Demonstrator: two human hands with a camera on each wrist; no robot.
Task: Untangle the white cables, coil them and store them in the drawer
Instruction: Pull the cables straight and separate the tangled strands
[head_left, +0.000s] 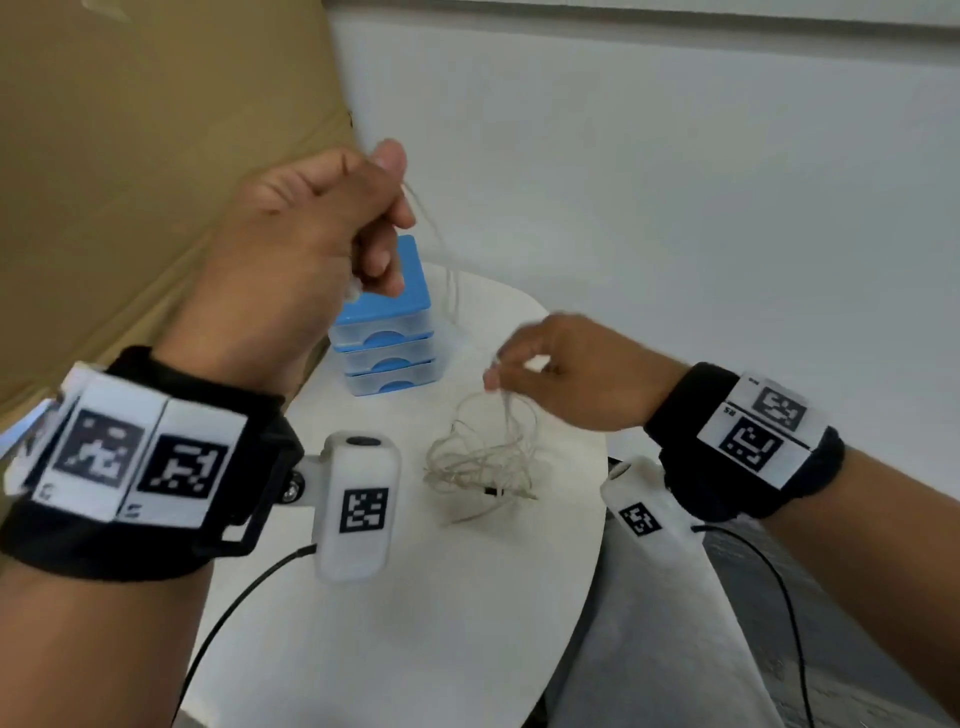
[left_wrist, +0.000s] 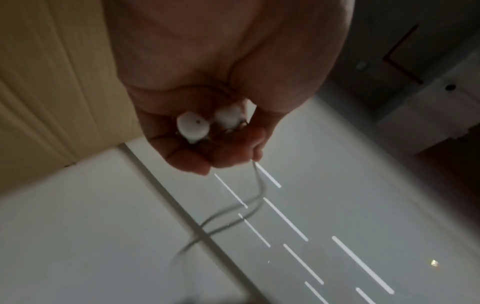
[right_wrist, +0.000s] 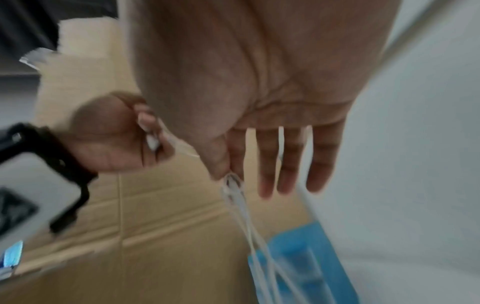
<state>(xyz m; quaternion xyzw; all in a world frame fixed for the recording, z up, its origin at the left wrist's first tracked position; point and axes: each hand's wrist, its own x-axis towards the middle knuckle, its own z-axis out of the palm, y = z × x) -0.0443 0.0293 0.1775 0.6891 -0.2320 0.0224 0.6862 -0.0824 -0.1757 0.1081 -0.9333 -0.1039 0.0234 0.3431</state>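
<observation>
While the left hand (head_left: 311, 244) is raised above the table with its fingers curled into a fist, two white earbuds (left_wrist: 193, 127) sit inside that curl and thin cable strands run out past the thumb. Lower and to the right of it, the right hand (head_left: 566, 369) pinches a bunch of strands between thumb and forefinger — its other three fingers (right_wrist: 291, 160) hang straight and loose. The white cables (head_left: 483, 457) are mostly a loose tangle lying on the white round table (head_left: 415, 623), directly below the right hand's fingertips; strands rise from the heap to that pinch and on up to the left fist.

Beyond the left hand, partly hidden by its knuckles, stands a small drawer unit (head_left: 387, 338) — blue top, three clear drawers with blue handles, all shut. It sits just behind the tangle, not touching it as far as can be told.

Left of the left hand: a tan cardboard surface (head_left: 130, 156). Behind both hands: a pale wall (head_left: 675, 182). Both wrists carry black bands with printed markers and a white camera block; black leads trail from them across the table edge. Right-wrist view is blurred.
</observation>
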